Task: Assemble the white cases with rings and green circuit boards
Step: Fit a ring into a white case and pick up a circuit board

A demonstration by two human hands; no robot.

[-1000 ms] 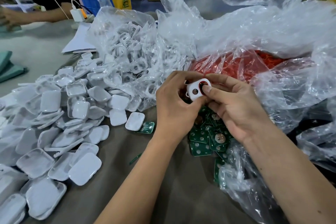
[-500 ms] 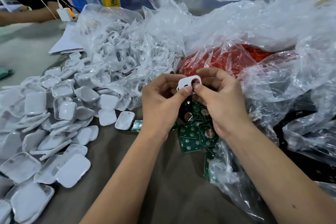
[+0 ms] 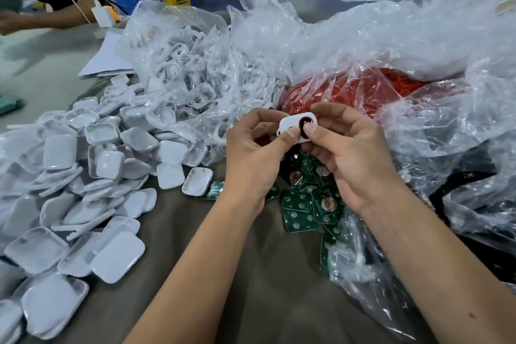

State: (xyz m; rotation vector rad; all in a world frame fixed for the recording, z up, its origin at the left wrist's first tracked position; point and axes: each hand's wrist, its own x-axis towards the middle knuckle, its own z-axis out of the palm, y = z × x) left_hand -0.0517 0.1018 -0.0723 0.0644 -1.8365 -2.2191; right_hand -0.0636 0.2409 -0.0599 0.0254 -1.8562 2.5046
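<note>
Head view: both hands hold one white case (image 3: 296, 126) up over the pile of green circuit boards (image 3: 307, 204), as they did a second ago. The left hand (image 3: 252, 153) pinches its left end, thumb on the face; the right hand (image 3: 349, 156) grips the right end, thumb pressing on the red ring (image 3: 305, 122) seated in the case's hole. Since then the case has tilted flatter and the thumbs have drawn closer together. Loose white shells (image 3: 83, 176) are heaped on the table (image 3: 251, 274) at left; the clear bag of red rings (image 3: 349, 89) lies behind the hands.
</note>
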